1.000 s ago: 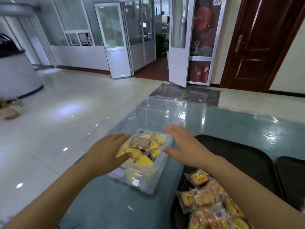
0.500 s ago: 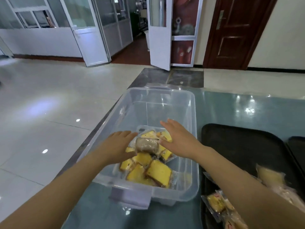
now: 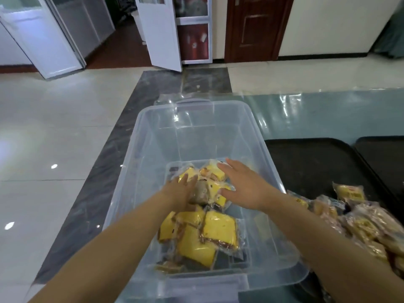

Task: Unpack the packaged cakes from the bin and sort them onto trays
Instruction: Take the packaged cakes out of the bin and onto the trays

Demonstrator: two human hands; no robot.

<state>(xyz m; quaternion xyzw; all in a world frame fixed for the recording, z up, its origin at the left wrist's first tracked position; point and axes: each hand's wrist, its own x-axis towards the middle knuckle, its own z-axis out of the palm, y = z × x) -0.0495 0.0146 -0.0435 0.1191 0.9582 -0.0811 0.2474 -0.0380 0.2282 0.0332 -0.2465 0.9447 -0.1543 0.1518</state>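
Out on the left, glossy pale floor tiles (image 3: 43, 138) and a dark marbled strip (image 3: 105, 171) run alongside the clear, rectangular plastic bin (image 3: 140, 132), which sits on the shiny blue-green tabletop (image 3: 328, 114) with its long axis running away from the camera toward the white-framed glass doors (image 3: 161, 33). Inside it, in the near half, lies a heap of yellow sponge-cake slices in clear wrappers (image 3: 209, 235), brown-edged, overlapping at all angles, with no common direction to them. The left hand (image 3: 179, 191) reaches down into the heap, fingers straight and together, lying flat on a grey-brown wrapped cake (image 3: 202, 193) in the middle; what sits under the palm is covered. Just across from it the right hand (image 3: 242, 184) hovers low over the yellow slices, fingers spread and extended, gripping nothing that can be seen; whether it touches the wrappers is hard to judge. Further right, a black rectangular tray (image 3: 310, 162) lies beside the bin, carrying a pile of wrapped golden-brown cakes (image 3: 354, 217) whose printing is too blurred to read and which the right forearm partly covers. A second black tray (image 3: 384, 158) is cut off by the frame edge.
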